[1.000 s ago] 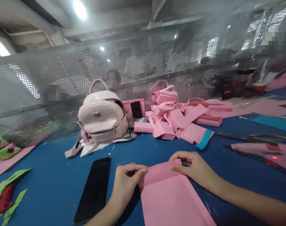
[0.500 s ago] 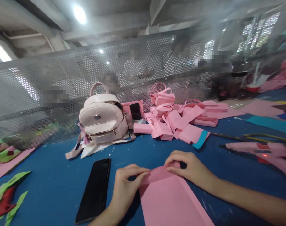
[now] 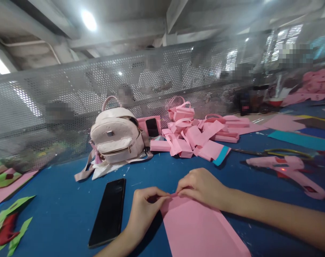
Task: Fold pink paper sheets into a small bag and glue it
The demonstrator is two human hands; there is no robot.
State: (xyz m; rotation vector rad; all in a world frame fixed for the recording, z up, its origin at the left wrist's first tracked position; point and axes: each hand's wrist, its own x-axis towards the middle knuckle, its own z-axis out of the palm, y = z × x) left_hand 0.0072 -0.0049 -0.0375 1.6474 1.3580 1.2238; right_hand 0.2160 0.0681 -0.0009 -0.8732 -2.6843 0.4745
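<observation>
A pink sheet of paper (image 3: 202,225) lies on the blue table in front of me, with a narrow fold along its right side. My left hand (image 3: 146,207) pinches the far left corner between thumb and fingers. Close beside it, my right hand (image 3: 202,187) grips the same far edge, its fingers bent over a thin turned-up strip. Left of my left hand lies a large black smartphone (image 3: 108,212). A pink hot glue gun (image 3: 283,166) with a lit red light rests to the right, beyond my right forearm.
A white backpack (image 3: 115,137) stands against a perforated metal screen (image 3: 79,82). Right of it is a heap of folded pink paper pieces (image 3: 191,134). Green scraps (image 3: 20,232) and a red-handled object (image 3: 7,228) lie at left. A teal strip (image 3: 301,140) is at right. Other people appear behind the screen.
My right hand has slid left along the paper's far edge, closer to my left hand, and flattened over it. The view has turned slightly to the right.
</observation>
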